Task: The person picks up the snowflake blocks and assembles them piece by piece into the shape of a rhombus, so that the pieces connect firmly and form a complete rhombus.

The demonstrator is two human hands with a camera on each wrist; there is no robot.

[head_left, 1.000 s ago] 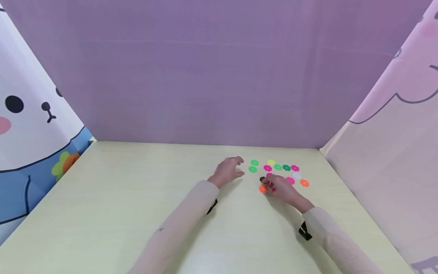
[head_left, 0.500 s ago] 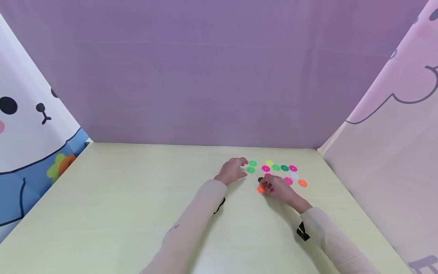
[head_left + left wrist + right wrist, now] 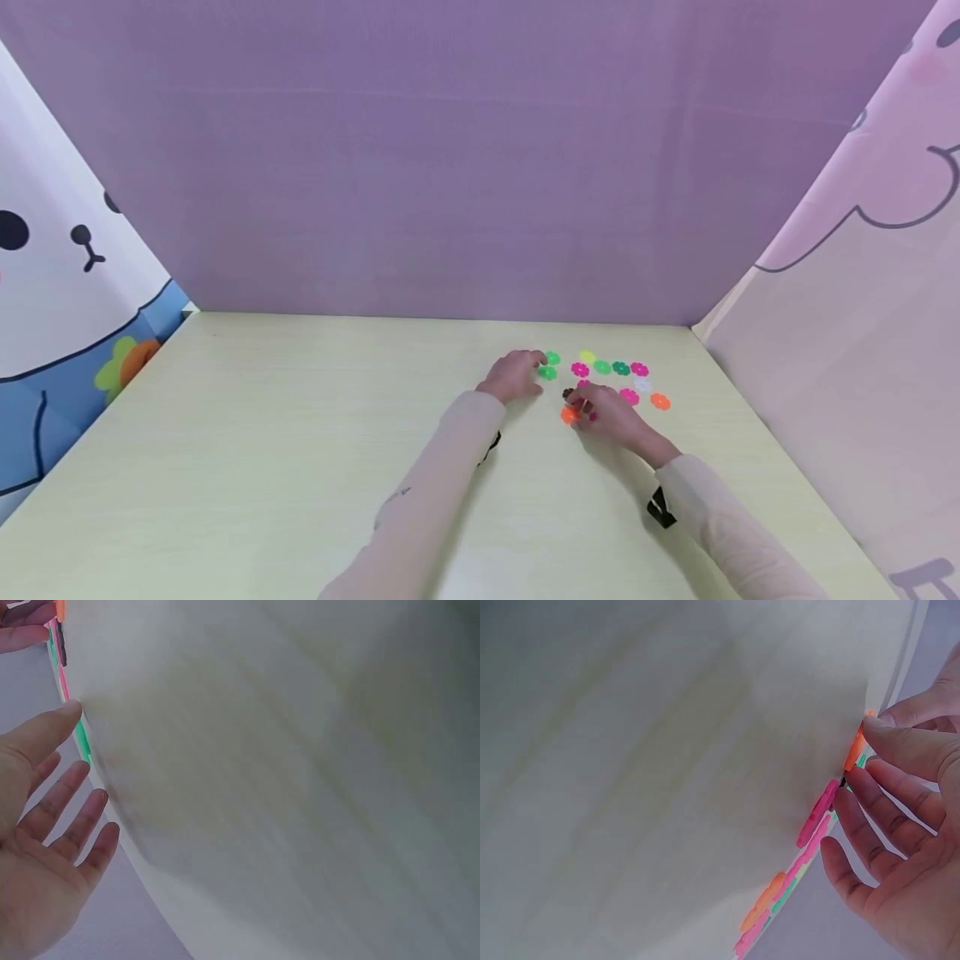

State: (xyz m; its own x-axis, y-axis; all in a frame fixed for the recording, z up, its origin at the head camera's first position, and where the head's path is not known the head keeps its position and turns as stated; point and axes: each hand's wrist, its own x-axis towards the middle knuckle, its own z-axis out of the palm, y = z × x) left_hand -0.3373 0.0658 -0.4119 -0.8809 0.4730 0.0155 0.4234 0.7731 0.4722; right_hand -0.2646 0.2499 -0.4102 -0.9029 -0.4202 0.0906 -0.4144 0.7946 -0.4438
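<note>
My right hand (image 3: 609, 412) is low over the table, thumb and fingertips pinching the edge of an orange flower-shaped disc (image 3: 568, 415). A dark disc (image 3: 567, 393) lies just beyond these fingertips, and a magenta disc (image 3: 817, 814) shows beside the fingers in the right wrist view. My left hand (image 3: 513, 377) reaches in from the left with thumb and fingers spread and nothing between them. Its fingertips are right by two bright green discs (image 3: 548, 372), one behind the other.
Behind and right of the right hand lie several more discs, among them a yellow one (image 3: 587, 357), a dark green one (image 3: 621, 367), a white one (image 3: 642, 384) and another orange one (image 3: 660, 402). A purple panel (image 3: 450, 208) stands along the pale table's (image 3: 262, 433) back edge.
My left hand has moved right, up to the green discs. The right hand stays at the orange disc. The whole head view has shifted slightly.
</note>
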